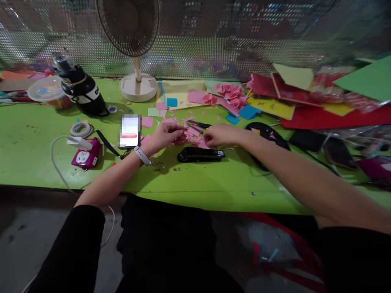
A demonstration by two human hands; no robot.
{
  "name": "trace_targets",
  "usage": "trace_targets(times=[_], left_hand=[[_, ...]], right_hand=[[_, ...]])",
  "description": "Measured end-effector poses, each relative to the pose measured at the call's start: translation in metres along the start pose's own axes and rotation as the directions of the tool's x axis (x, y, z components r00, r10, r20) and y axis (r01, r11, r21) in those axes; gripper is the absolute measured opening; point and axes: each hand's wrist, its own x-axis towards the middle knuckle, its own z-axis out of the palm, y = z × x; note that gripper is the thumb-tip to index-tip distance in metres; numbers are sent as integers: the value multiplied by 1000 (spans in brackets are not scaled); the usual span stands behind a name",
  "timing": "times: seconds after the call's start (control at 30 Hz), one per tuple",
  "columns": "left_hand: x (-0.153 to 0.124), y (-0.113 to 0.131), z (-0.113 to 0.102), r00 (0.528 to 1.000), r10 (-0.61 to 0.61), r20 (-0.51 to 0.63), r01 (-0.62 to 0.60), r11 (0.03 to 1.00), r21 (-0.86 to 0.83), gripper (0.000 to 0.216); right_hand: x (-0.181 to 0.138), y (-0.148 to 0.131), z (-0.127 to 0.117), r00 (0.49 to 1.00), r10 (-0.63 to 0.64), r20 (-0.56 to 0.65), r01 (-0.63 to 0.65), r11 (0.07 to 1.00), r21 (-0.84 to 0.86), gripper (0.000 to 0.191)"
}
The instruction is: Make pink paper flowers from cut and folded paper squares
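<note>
My left hand (pixel 167 135) reaches in from the left with its thumb and fingers pinched together on a piece of pink paper among the pink paper scraps (pixel 193 140). My right hand (pixel 220 135) is closed, its fingers curled at the right side of the scraps. From it, slim dark blades that look like scissors (pixel 196 129) point left towards my left hand; the handles are hidden. Just behind them lies another slim black tool (pixel 198 123) whose kind is unclear. In front of both hands a black stapler (pixel 201 154) rests on the green table (pixel 171 181).
A phone (pixel 129 131), a purple power socket (pixel 87 154) and a tape roll (pixel 82 129) lie left. Behind stand a dark bottle (pixel 82 89), a lidded tub (pixel 45 90) and a fan (pixel 138 87). Right are a black pouch (pixel 267 140) and red sheets (pixel 330 120).
</note>
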Motion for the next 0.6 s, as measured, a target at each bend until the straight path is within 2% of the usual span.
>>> trace_targets(times=[0.1,0.2,0.27,0.37,0.47,0.6], left_hand=[[2,-3,-1,999,-41,2,41,996,-81,10],[4,-4,-2,997,-78,11,79,978,-193,8],[3,-2,-3,994,-103,24,105,964,-245,9],[1,3,-3,989,-145,32,148,946,-289,12],[-2,6,-1,985,-165,40,169,933,-317,15],[-3,5,2,987,-149,66,163,934,-317,13]], right_hand=[[-3,10,1,995,-29,-96,42,990,137,8],[-8,18,6,961,-38,-273,132,933,335,7],[-13,18,12,924,33,-381,176,849,499,11],[-18,6,23,864,114,-490,299,667,683,28],[-18,-15,31,781,122,-613,462,547,698,38],[-12,-33,38,716,167,-678,532,498,685,38]])
